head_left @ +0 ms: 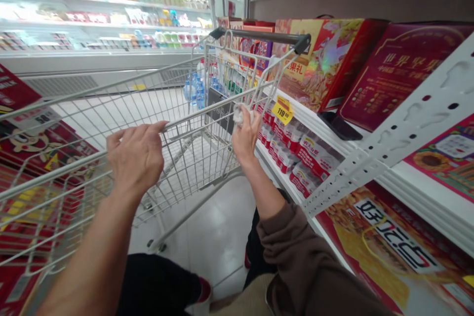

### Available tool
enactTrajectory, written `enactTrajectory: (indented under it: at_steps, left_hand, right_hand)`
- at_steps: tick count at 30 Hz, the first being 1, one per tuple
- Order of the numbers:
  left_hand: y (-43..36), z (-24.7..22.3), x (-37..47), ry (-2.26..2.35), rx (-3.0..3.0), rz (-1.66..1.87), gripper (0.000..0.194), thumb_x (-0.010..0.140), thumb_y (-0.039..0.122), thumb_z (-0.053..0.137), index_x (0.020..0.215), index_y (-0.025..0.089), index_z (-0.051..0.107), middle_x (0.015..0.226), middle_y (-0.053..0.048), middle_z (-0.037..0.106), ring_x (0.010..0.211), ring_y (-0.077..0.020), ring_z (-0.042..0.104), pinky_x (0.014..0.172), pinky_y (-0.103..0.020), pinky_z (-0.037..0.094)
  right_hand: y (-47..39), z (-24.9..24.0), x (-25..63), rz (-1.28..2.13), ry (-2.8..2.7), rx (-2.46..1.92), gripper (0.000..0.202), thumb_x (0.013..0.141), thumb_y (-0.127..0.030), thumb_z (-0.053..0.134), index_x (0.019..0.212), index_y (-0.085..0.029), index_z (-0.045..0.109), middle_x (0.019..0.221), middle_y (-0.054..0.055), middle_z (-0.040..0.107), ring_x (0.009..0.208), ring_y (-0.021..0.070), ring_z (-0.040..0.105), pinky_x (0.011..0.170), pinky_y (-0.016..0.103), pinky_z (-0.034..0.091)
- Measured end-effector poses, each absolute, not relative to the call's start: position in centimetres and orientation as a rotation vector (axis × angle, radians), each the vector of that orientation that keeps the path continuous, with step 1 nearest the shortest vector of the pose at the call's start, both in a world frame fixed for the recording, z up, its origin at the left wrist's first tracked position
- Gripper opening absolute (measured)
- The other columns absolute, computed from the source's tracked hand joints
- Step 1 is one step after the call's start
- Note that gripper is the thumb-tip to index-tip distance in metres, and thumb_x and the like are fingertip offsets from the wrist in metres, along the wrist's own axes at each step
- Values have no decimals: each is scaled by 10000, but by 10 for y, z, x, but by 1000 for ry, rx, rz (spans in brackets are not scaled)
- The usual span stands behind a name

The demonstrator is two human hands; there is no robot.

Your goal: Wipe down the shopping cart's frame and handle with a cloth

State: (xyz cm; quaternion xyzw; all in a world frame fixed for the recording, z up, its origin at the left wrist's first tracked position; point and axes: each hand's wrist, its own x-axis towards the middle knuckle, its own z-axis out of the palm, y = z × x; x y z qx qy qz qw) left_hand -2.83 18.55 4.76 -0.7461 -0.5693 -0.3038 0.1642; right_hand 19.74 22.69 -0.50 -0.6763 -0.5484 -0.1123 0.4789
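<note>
A wire shopping cart (185, 158) stands across the view, its dark handle (266, 36) at the far end. My left hand (137, 153) is wrapped over the cart's near top rail, left of centre. Farther along the same side, my right hand (245, 133) is closed around a crumpled whitish cloth or tissue (240, 114), close against the cart's wires. Inside the cart's basket I see no goods.
Shelves on the right hold red gift boxes (355, 59), bottle packs (283, 148) and a dark phone-like object (339, 126). Red cartons (44, 133) stand at the left. A refrigerated display (111, 59) lines the back. Pale tiled floor (211, 217) shows beneath.
</note>
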Motion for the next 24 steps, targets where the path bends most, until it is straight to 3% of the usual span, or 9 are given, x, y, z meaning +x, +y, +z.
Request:
enactTrajectory:
  at_steps: [3, 8, 13, 17, 22, 24]
  left_hand:
    - [189, 44, -25, -1656, -2106, -980, 784, 1059, 469, -6, 1348, 220, 680, 1187, -121, 728, 1169, -310, 590, 1099, -531, 296]
    - [187, 42, -25, -1648, -2126, -1053, 822, 1054, 519, -42, 1355, 249, 674, 1213, -104, 724, 1173, -304, 579, 1094, -529, 281]
    - [187, 43, -27, -1659, -2203, -1067, 902, 1025, 590, -110, 1356, 286, 671, 1228, -88, 731, 1199, -289, 569, 1114, -533, 252]
    - [192, 46, -26, -1668, -2238, -1086, 907, 1029, 570, -126, 1360, 279, 666, 1247, -87, 731, 1248, -282, 548, 1146, -550, 205]
    - [188, 55, -56, -1622, -2285, -875, 796, 1057, 551, -23, 1447, 273, 613, 1244, -100, 705, 1216, -285, 541, 1132, -525, 272]
    - [184, 55, -85, -1696, -2138, -786, 771, 1060, 520, 11, 1422, 248, 635, 1209, -119, 701, 1214, -312, 512, 1165, -562, 228]
  right_hand:
    - [222, -10, 183, -278, -1305, -1691, 645, 892, 8, 480, 1511, -163, 545, 1491, 197, 486, 1352, 320, 489, 1116, 488, 491]
    - [208, -27, 157, -304, -1642, -1462, 654, 921, -5, 450, 1501, -282, 570, 1539, 90, 508, 1330, 272, 513, 1121, 450, 494]
    - [218, -24, 163, -260, -1344, -1638, 668, 897, 12, 431, 1508, -223, 565, 1534, 146, 495, 1381, 310, 481, 1118, 504, 484]
    - [214, -25, 158, -286, -1548, -1500, 641, 901, 3, 446, 1445, -285, 623, 1543, 80, 510, 1328, 278, 512, 1086, 457, 503]
    - [226, -20, 179, -293, -1392, -1537, 639, 869, 29, 409, 1400, -237, 647, 1485, 103, 547, 1299, 258, 521, 1074, 451, 488]
    - [234, -16, 185, -286, -1362, -1571, 660, 858, 35, 404, 1415, -237, 629, 1491, 112, 531, 1302, 264, 513, 1062, 464, 485]
